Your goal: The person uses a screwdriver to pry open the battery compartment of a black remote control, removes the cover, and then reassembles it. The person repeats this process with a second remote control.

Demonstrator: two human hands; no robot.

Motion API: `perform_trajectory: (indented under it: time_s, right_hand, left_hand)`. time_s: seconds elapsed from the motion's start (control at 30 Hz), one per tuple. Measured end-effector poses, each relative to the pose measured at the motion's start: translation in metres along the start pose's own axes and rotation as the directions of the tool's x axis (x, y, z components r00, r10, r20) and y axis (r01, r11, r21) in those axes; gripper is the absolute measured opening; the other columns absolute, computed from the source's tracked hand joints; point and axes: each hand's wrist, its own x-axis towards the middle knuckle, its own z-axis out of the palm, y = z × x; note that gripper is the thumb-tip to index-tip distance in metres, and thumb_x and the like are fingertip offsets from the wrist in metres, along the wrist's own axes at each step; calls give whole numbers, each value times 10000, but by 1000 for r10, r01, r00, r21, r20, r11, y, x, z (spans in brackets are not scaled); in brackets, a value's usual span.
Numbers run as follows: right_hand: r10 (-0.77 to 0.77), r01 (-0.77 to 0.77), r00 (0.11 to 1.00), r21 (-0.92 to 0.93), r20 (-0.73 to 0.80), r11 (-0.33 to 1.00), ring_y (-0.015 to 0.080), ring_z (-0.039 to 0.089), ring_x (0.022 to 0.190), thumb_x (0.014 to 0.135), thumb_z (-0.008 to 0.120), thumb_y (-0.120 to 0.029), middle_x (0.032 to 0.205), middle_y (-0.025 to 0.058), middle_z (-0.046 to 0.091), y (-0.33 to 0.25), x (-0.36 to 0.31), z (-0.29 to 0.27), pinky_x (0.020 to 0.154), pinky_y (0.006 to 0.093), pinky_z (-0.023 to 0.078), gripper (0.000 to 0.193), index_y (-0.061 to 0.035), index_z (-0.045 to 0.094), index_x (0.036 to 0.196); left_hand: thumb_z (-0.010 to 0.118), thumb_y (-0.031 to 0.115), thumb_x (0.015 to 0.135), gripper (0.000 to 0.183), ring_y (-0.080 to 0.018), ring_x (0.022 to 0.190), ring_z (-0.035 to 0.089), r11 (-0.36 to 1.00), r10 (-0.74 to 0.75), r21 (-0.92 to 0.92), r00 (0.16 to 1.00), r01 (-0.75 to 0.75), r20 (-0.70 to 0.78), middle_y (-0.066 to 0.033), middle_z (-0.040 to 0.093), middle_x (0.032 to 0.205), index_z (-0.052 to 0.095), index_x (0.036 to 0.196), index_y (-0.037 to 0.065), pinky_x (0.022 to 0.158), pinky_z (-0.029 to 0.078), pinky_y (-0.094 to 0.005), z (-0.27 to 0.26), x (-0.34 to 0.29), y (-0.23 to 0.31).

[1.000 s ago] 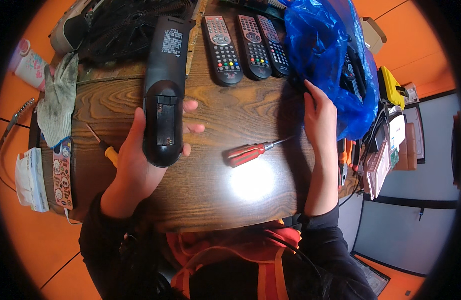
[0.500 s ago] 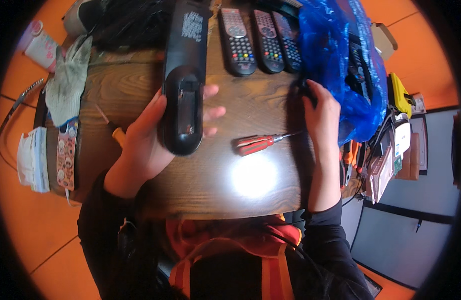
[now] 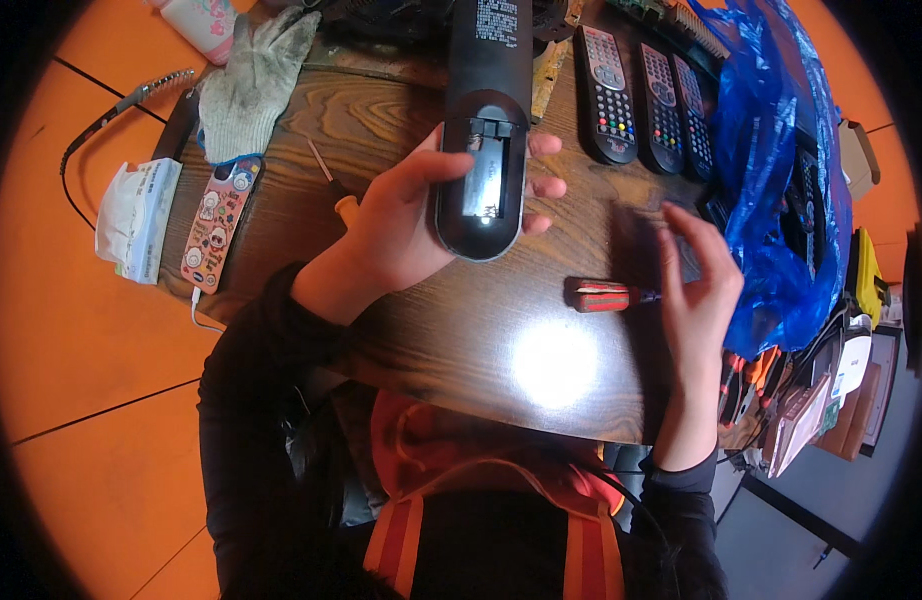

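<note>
A black remote control (image 3: 489,75), its back facing up, is gripped by my left hand (image 3: 406,205). The fingers wrap beneath it, and the thumb lies at the edge of the uncovered battery compartment (image 3: 489,180). A glare inside hides some detail. Over the table's right side, my right hand (image 3: 703,285) has its fingers apart and holds nothing visible. Just left of it lies a red-handled screwdriver (image 3: 603,296), its shaft partly hidden by shadow and the hand. Several-buttoned remotes, a grey one (image 3: 608,95) and two darker ones (image 3: 661,110), lie face up farther back.
A blue plastic bag (image 3: 771,200) with dark remotes stands at the right, tools (image 3: 756,380) below it. At the left are a work glove (image 3: 256,90), a patterned phone-like case (image 3: 219,225), a tissue pack (image 3: 139,222) and a yellow-handled screwdriver (image 3: 347,208).
The view has swung left. My left thumb has shifted onto the remote's battery compartment. My right hand has drawn back from a dark thing beside the bag, its fingers now spread.
</note>
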Motion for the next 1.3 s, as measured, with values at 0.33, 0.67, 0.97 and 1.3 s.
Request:
perform_trajectory:
  time_s: [0.33,0.67,0.97,1.3]
  right_hand:
    - [-164,143,979,170,118,975,280,582,782,748,621,-61,880,119,605,-16,-11,10,691,346,465,194,-24,612,938]
    - [-598,594,801,152,-19,790,185,536,764,631,676,-98,918,73,526,-51,-3,-17,554,263,421,226,-69,556,820]
    - [-781,794,601,21,-167,607,212,545,732,674,613,-102,884,104,536,-117,-1,-47,578,288,454,165,-45,556,818]
    - [-735,768,611,-7,-294,641,242,554,697,722,544,-107,846,139,548,-133,-8,-51,606,316,491,129,-19,555,815]
  left_hand:
    - [555,337,833,606,-240,993,524,970,0,241,992,31,-125,-140,405,1267,300,1296,40,705,482,-342,3,-12,-3]
    - [511,405,848,613,-201,887,524,959,-36,274,991,71,-130,-100,419,1217,298,1279,24,636,444,-305,-3,-10,-9]
    - [564,289,827,576,-246,865,583,986,-47,151,988,69,-144,-191,476,1118,301,1246,-7,620,519,-281,-3,-10,-7]
    - [579,231,816,513,-213,835,585,972,24,236,986,16,-165,-187,490,1104,328,1201,3,624,516,-258,10,-9,-4]
